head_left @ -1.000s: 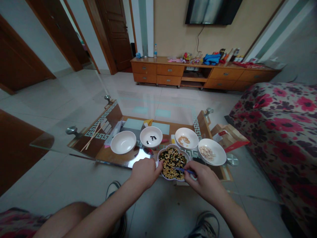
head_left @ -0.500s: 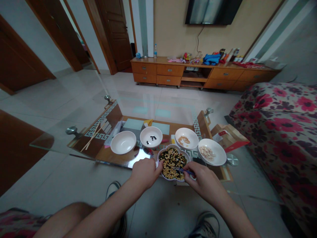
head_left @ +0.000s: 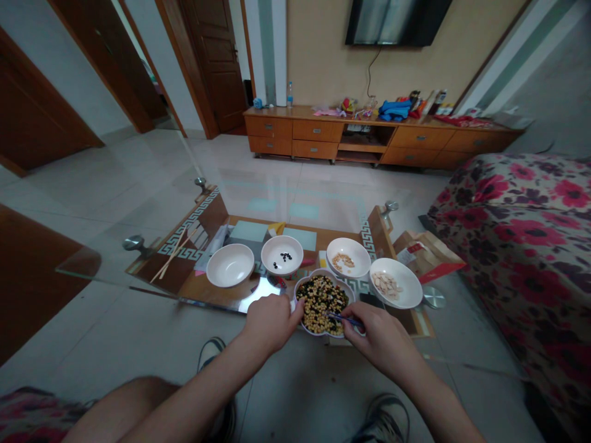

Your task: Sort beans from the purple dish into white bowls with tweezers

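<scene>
A flower-shaped bowl [head_left: 349, 289] full of mixed yellow and black beans, with some pale pieces, stands at the near edge of the glass table. My left hand [head_left: 270, 320] grips its left rim, thumb on the edge and the other fingers partly hidden. Between the fingertips of my right hand [head_left: 376, 329] is a thin pair of purple tweezers [head_left: 348, 319], its silvery tips down among the beans. Behind the bowl, one white bowl [head_left: 282, 271] has a few black beans and another white bowl [head_left: 360, 246] has yellow beans. A white bowl [head_left: 410, 295] to the right contains pale flat seeds or slices.
At the left stands a white bowl [head_left: 229, 266] with nothing visible in it. Wooden chopsticks [head_left: 173, 255] lie farther left. A brown paper bag [head_left: 427, 255] is seen beyond the right bowl. A flowered sofa [head_left: 521, 234] is on the right, a low wooden cabinet [head_left: 318, 130] ahead.
Both hands stay almost in place. The tweezer tips remain among the beans, and the beans around them have shifted slightly.
</scene>
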Tool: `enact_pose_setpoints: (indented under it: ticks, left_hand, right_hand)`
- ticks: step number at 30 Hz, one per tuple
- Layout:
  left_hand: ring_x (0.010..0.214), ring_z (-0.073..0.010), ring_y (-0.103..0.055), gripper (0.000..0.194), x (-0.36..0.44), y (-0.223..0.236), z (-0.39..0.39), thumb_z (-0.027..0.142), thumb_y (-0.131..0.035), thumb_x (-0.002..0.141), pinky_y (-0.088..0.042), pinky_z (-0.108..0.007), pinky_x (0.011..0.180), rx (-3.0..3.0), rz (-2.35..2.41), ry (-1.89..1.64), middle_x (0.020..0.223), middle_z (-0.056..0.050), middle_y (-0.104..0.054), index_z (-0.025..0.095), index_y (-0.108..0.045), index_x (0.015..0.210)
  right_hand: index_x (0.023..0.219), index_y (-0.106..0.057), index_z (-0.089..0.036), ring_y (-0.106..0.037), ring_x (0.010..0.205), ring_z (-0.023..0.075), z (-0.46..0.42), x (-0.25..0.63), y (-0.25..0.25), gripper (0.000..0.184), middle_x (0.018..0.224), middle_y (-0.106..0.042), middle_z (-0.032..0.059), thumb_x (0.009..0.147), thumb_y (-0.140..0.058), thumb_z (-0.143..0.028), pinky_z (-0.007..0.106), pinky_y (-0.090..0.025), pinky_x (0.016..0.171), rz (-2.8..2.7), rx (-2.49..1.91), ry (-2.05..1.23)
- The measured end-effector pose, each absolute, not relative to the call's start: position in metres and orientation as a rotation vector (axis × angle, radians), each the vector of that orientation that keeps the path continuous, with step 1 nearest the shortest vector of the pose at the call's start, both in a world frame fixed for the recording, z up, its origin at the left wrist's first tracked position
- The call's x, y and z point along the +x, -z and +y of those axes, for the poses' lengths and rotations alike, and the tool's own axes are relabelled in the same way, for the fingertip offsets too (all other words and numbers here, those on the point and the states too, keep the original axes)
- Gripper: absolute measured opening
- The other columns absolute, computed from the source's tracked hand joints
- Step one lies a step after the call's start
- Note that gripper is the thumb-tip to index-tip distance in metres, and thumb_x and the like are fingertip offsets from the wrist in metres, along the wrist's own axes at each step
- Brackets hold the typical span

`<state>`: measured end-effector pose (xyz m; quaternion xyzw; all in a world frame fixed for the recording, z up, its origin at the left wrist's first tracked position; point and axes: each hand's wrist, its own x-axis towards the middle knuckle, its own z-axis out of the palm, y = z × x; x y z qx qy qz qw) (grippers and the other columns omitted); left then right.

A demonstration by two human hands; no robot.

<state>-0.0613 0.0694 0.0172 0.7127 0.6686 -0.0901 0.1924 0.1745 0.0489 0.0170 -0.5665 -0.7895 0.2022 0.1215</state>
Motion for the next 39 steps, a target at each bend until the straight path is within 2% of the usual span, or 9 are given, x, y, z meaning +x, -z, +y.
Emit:
enact_pose_setpoints:
  ticks: [27,39]
  left_hand:
    - [0.090,-0.0321,-0.073,0.069,-0.0622,-0.0157,0.0690,0.060,-0.025,0.101,-0.055,-0.042,0.076,2.022,1.880,0.250,0.095,-0.018,-0.077,0.014,-0.076,0.096]
    - [0.088,-0.0325,-0.073,0.068,-0.0625,-0.0145,0.0690,0.059,-0.023,0.101,-0.054,-0.042,0.075,2.039,1.878,0.242,0.093,-0.017,-0.076,0.015,-0.075,0.094]
  right_hand:
    - [0.098,-0.072,-0.024,-0.071,0.079,0.0219,0.0494,0.1763,-0.0149,0.021,0.092,-0.077,0.0051,0.090,-0.054,-0.028,0.031,-0.046,0.067,-2.321,-1.694,-0.648]
    - [0.097,-0.073,-0.024,-0.072,0.076,0.0211,0.0504,0.1753,-0.0159,0.020,0.090,-0.078,0.0040,0.089,-0.055,-0.028,0.029,-0.045,0.064,-2.331,-1.712,-0.625]
